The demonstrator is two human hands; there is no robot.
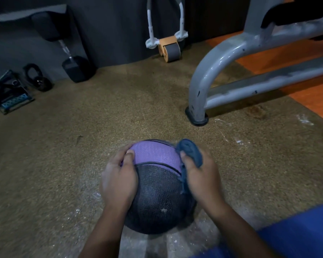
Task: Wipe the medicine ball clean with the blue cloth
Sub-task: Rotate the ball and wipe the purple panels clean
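On the speckled brown floor mat, low in the middle of my view, I note the medicine ball, its far panel purple and its near panel dark. It rests on the mat between both hands. I record the left hand laid against the ball's left side, palm on the surface, fingers spread and bent along the curve, thumb across the purple panel near the seam. I record the right hand on the ball's right side, fingers curled and gripping the blue cloth. The cloth is bunched above the knuckles, and a strip of it hangs down along the ball's right edge, touching the surface. A white mark shows on the dark panel near the bottom.

Further observations: a grey steel bench frame stands to the right, its rubber-capped foot planted on the mat well beyond the ball. An ab roller with an orange body and grey wheel leans at the dark back wall. A dumbbell stands tilted at left, a small black kettlebell beside it. Blue fabric fills the lower right corner; I cannot tell what it belongs to.
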